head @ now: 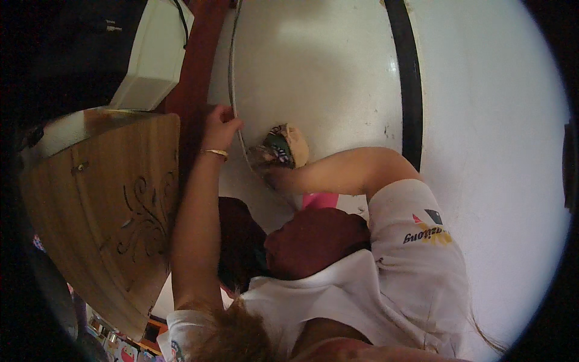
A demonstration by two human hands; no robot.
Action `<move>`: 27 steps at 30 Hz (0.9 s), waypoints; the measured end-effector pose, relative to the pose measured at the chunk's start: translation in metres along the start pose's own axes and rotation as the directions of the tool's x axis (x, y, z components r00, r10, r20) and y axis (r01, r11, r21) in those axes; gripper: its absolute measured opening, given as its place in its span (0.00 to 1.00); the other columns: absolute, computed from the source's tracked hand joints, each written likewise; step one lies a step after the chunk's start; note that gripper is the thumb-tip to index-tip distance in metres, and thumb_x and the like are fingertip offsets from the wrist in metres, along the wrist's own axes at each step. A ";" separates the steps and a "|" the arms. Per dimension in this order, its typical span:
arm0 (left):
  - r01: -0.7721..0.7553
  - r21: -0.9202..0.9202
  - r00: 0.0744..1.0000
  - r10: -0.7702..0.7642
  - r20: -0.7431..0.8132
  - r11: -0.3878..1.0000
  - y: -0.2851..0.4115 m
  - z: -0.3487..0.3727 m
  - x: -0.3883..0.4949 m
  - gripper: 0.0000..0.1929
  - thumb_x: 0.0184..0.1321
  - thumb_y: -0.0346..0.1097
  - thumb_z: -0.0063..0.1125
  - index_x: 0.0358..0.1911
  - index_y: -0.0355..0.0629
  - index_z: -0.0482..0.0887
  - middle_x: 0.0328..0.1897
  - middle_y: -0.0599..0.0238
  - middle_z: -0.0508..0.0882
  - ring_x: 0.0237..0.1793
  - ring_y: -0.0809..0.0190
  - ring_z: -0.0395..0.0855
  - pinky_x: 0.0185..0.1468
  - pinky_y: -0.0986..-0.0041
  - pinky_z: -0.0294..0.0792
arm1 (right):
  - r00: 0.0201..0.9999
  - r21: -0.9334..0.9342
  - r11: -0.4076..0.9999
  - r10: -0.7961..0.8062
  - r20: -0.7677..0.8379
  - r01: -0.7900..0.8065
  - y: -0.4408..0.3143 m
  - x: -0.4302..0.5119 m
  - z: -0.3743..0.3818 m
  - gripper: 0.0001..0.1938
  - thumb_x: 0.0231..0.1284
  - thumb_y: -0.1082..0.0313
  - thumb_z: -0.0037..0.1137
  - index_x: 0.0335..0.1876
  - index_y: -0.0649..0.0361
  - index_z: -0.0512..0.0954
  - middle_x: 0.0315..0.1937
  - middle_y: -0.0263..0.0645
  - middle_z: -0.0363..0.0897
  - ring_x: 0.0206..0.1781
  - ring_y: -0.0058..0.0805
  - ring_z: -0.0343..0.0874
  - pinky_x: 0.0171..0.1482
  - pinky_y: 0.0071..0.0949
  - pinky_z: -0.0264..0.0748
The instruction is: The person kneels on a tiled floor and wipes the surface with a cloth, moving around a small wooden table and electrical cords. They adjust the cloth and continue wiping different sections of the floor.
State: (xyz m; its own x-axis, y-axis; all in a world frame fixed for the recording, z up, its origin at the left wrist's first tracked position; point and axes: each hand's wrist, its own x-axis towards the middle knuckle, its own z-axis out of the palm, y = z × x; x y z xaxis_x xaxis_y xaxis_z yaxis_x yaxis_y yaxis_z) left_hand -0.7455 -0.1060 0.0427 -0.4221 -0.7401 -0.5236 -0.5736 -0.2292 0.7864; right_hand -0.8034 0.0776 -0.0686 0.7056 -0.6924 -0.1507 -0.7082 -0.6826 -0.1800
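Note:
A thin grey cable runs down the pale floor surface from the top of the view. My left hand is at the cable, with the thumb and a finger pinched on it. Lower and to the right, my right hand is blurred and in shadow beside the lower stretch of the cable. Its fingers are hard to make out, and I cannot tell what they grip. Against it lies a bundled cloth-like item, beige on one side and dark patterned on the other. My knees, in dark red trousers, are bent below my hands.
On the left stands a wooden panel with a carved scroll pattern. A pale boxy object is above it, beside a red-brown board. A black strip edges the white wall at right. Something pink shows behind my knee.

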 end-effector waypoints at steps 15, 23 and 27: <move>-0.086 0.370 0.996 0.072 0.050 0.925 0.026 -0.028 -0.023 0.16 0.50 0.29 0.61 0.44 0.37 0.78 0.37 0.61 0.83 0.39 0.62 0.80 0.46 0.68 0.72 | 0.575 0.453 0.648 0.759 -0.307 -0.613 -0.014 -0.007 -0.044 0.24 0.50 0.42 0.59 0.56 0.31 0.78 0.73 0.32 0.55 0.74 0.44 0.53 0.63 0.82 0.41; 0.073 0.264 0.997 -0.072 -0.015 0.962 0.022 -0.029 -0.024 0.13 0.53 0.28 0.57 0.43 0.36 0.77 0.39 0.62 0.82 0.41 0.64 0.79 0.47 0.70 0.71 | 0.687 0.516 0.754 0.624 -0.372 -0.406 0.126 -0.001 -0.035 0.23 0.49 0.39 0.60 0.51 0.33 0.82 0.67 0.26 0.65 0.75 0.44 0.50 0.63 0.83 0.39; 0.094 0.162 0.996 -0.090 -0.029 0.982 0.023 -0.021 -0.026 0.12 0.54 0.27 0.56 0.43 0.37 0.78 0.38 0.63 0.82 0.39 0.65 0.78 0.46 0.71 0.70 | 0.642 0.292 0.723 0.691 -0.333 -0.626 0.250 0.018 -0.065 0.25 0.55 0.38 0.53 0.59 0.32 0.77 0.67 0.29 0.65 0.78 0.47 0.42 0.65 0.82 0.33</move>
State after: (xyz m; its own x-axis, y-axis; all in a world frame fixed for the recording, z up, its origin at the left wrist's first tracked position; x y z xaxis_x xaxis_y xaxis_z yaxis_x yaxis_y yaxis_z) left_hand -0.7330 -0.1058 0.0816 -0.3480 -0.7347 -0.5824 -0.7168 -0.1919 0.6704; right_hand -0.9697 -0.1208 -0.0529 -0.0433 -0.9938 0.1024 -0.9476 0.0084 -0.3194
